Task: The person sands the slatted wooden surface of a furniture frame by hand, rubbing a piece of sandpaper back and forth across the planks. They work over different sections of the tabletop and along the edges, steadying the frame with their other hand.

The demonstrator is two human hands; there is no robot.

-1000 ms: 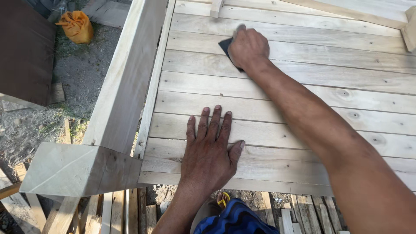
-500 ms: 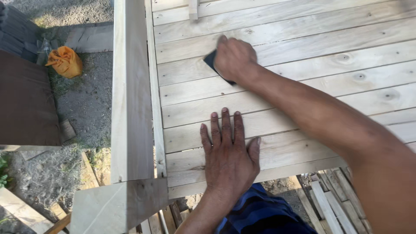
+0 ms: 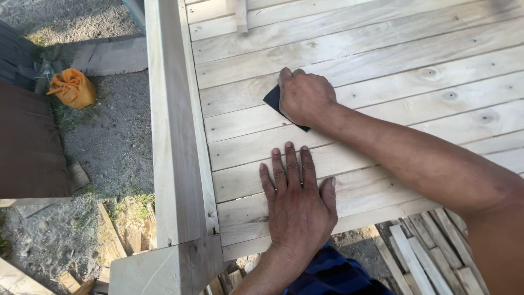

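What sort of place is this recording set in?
Probably an outdoor carpentry yard: a pale slatted wooden plank panel under work in sunlight, bare gravelly ground beside it, and loose wood offcuts lying below.

The tabletop (image 3: 382, 49) is pale, bare, matt wooden planks with knots, the sandpaper sheet (image 3: 272, 99) dark and matt, the orange bag (image 3: 73, 87) crumpled cloth.

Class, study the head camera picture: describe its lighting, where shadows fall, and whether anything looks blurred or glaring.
Head view: hard sunlight brightens the pale plank surface, nearly glaring toward the top; the left hand and right hand on the dark sanding sheet cast short, crisp shadows; the ground left of the side beam is partly shaded; focus looks sharp throughout, with no obvious motion blur.
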